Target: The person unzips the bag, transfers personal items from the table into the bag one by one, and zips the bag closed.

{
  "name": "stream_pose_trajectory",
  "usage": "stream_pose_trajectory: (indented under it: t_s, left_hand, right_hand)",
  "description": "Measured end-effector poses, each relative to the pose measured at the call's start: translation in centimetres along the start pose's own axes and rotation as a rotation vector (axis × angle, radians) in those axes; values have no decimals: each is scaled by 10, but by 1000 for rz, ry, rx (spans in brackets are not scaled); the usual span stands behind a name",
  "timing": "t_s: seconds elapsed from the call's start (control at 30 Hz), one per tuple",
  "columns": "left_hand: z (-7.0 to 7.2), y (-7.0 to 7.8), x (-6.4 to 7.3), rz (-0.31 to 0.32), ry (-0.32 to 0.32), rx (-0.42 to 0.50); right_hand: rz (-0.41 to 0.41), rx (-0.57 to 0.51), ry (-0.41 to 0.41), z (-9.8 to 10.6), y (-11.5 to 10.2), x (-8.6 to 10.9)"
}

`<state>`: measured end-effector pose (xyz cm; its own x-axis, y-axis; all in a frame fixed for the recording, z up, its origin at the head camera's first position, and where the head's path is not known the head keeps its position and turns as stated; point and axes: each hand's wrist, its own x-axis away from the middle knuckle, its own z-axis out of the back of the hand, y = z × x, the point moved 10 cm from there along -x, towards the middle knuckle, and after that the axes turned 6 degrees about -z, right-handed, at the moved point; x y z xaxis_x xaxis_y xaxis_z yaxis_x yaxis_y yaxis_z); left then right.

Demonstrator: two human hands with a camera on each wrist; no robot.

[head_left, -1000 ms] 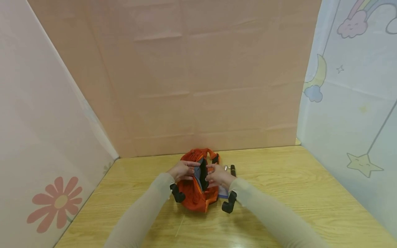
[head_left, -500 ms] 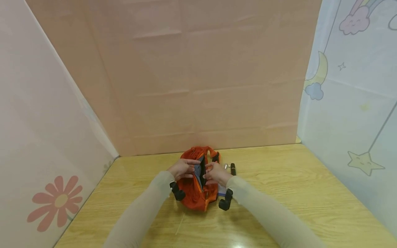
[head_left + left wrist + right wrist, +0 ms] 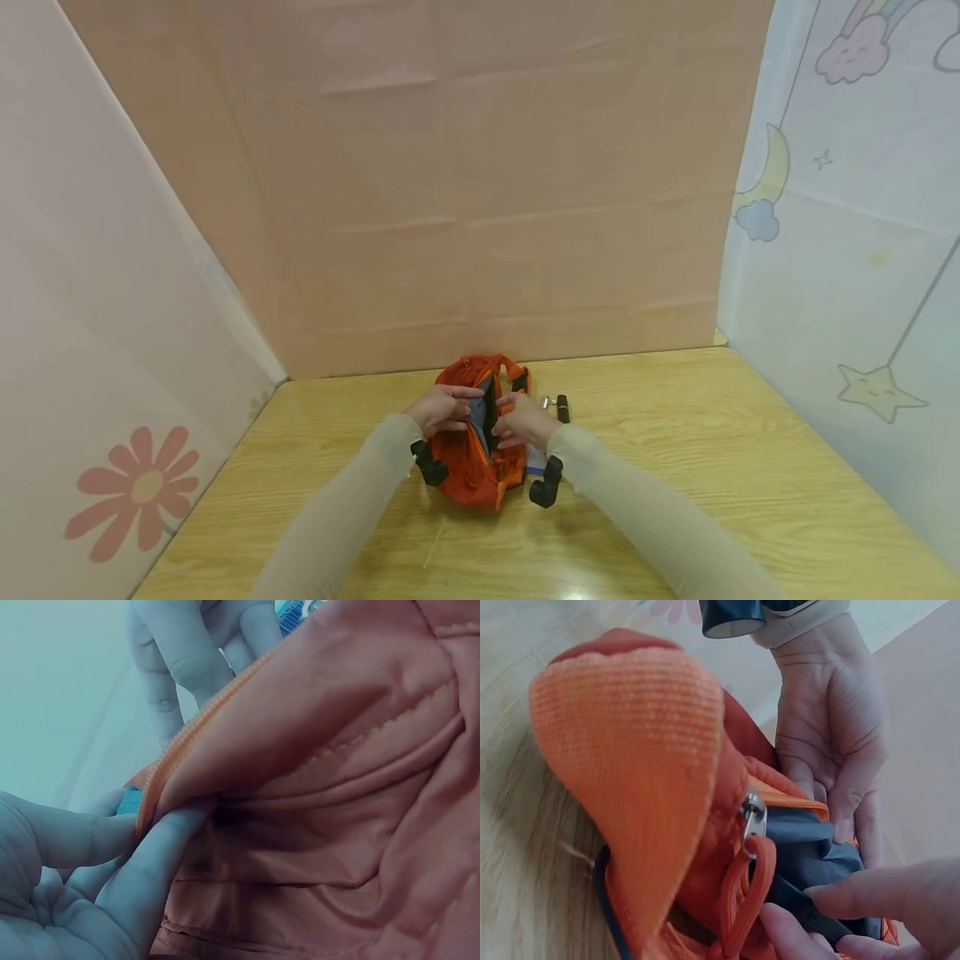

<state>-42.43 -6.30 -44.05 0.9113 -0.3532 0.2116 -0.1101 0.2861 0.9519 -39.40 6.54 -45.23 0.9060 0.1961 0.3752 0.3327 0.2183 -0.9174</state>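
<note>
Pinching edges of the orange bag [image 3: 472,477] — both hands [image 3: 442,409] [image 3: 525,421] partly curled.

head: above, forward-down | wrists: close-up | all share: bag [image 3: 477,442]

The bag [image 3: 467,483] is coloured orange-red and lined in grey; the table [image 3: 675,433] is yellow-grained; the sleeves [image 3: 356,496] are coloured cream

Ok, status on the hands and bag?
Left hand, right hand pinch opposite edges. Orange zippered bag gaping open. Small black cylinder right of bag, not blocking.
</note>
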Motion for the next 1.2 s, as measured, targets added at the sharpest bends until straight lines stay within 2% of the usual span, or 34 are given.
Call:
stream_pose_trajectory:
  t_s: [0.37,0.77,1.0,1.2]
  left_hand:
    - [0,1,2,-8,-2,16]
    - [-1,2,4,-9,-23,29]
    - [0,3,2,-16,-9,32]
    - [-1,5,2,-28,-16,22]
  right_hand:
    - [30,35,27,-3,-6,8]
    - [21,11,-9,-8,-6,8]
    - [57,60,-12,-8,-12,9]
    - [43,80,-3,-9,-15,9]
